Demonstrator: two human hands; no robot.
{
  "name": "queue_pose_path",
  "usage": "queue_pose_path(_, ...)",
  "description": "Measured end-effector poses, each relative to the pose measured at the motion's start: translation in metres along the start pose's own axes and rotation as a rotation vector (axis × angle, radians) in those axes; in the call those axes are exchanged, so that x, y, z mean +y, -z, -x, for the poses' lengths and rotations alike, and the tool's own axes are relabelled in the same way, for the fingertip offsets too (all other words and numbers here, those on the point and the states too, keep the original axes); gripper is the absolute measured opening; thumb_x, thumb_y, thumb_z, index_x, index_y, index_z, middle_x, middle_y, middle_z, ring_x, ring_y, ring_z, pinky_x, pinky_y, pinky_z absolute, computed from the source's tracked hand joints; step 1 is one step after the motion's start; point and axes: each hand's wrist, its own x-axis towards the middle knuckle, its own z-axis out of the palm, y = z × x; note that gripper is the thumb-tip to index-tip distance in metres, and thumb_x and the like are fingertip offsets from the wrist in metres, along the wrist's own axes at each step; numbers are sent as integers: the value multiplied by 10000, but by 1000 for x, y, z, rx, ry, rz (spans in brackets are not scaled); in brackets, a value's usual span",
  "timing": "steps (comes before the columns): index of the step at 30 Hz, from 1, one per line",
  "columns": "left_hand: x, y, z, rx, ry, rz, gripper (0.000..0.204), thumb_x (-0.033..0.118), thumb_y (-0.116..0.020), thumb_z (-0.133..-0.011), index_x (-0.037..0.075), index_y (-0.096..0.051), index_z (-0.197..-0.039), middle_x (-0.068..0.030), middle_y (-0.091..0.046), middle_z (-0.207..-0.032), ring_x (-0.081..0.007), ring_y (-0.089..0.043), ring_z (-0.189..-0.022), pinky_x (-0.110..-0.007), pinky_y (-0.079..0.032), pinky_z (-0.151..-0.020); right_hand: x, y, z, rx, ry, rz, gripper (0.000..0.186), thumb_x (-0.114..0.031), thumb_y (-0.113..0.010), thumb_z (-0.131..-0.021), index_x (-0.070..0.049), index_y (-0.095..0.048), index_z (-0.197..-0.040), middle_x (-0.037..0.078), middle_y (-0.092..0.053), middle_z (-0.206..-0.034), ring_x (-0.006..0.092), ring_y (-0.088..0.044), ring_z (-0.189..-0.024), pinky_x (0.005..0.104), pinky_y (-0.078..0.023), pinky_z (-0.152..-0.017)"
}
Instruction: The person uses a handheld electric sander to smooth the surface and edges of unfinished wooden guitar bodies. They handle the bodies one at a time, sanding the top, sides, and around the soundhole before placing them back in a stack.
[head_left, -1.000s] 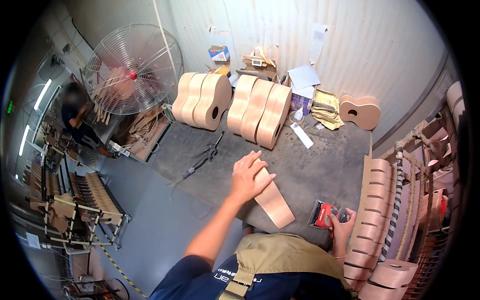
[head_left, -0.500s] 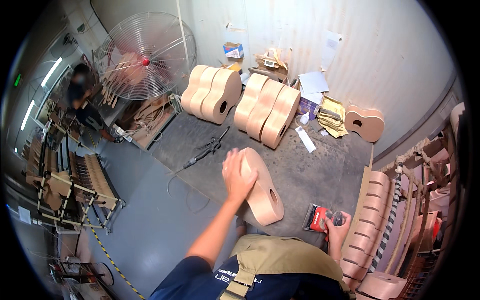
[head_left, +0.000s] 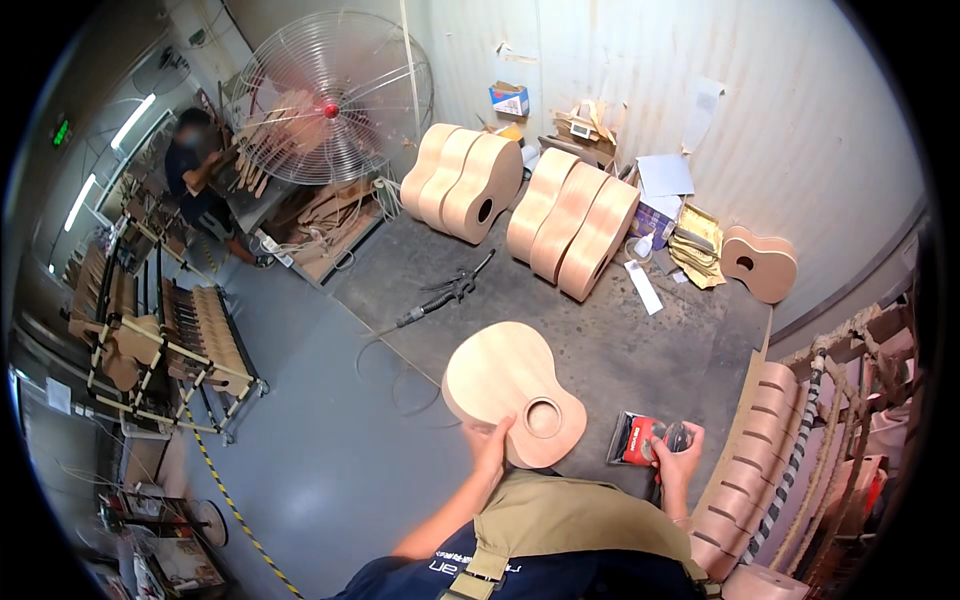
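My left hand [head_left: 489, 445] grips the lower edge of an unfinished pale wooden guitar body [head_left: 510, 390], tilted up so that its front and round sound hole face me. In my right hand [head_left: 680, 452] is a red and black power sander [head_left: 640, 440], held low over the grey mat at my right. A black air tool with a hose [head_left: 445, 295] lies on the mat beyond the guitar body.
Two rows of guitar bodies [head_left: 462, 182] [head_left: 572, 220] stand at the far wall, one more [head_left: 760, 262] at the right. A big fan [head_left: 330, 100] is at the back left, with another person [head_left: 195, 165] near it. Racks [head_left: 190, 340] stand left, stacked guitar sides [head_left: 760, 450] right.
My left hand has turned the guitar body from edge-on to face-up toward me. The right hand has stayed on the sander.
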Motion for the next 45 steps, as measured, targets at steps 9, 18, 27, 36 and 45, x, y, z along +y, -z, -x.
queue_pose_path(9, 160, 33, -86, 80, -789, -433, 991, 357, -1004, -791, -14, -465, -1535, -239, -590, -1439, -398, -569, -1392, -515, -472, -1154, 9, -23, 11, 91, 90, 78, 660, -83, -963, -723, -65, -590, -1266, 78, -669, -1070, 181, -670, -937, 354, -592, -801)
queue_pose_path(18, 274, -98, -189, 74, -1183, -663, 989, 345, -972, -797, -2, -458, -1567, -250, -589, -1410, -481, -572, -1345, -564, -492, -1113, -1, -39, 56, 301, 174, 112, 681, -71, -959, -709, -56, -592, -1282, 70, -652, -1102, 185, -649, -988, 365, -559, -925)
queue_pose_path(27, 322, -228, -257, -47, -1268, -780, 1019, 331, -975, -800, -83, -440, -1562, -293, -602, -1371, -508, -574, -1300, -566, -490, -1115, 10, -48, 113, 497, 84, 120, 732, -32, -953, -707, -53, -571, -1332, 87, -628, -1191, 220, -627, -1111, 384, -521, -1028)
queue_pose_path(36, 283, -273, -320, -76, -1234, -1032, 1027, 356, -950, -831, -38, -421, -1619, -267, -621, -1328, -461, -593, -1264, -540, -480, -1123, 16, -50, 154, 595, -82, 89, 698, -36, -942, -716, -47, -594, -1321, 101, -633, -1213, 247, -619, -1155, 399, -501, -1070)
queue_pose_path(45, 262, -287, -340, -52, -1397, -1024, 867, 314, -905, -874, 25, -498, -1582, -210, -616, -1302, -413, -574, -1255, -555, -462, -1087, 5, -54, 152, 595, -82, 138, 708, -46, -947, -725, -37, -593, -1339, 107, -627, -1251, 254, -604, -1200, 404, -479, -1103)
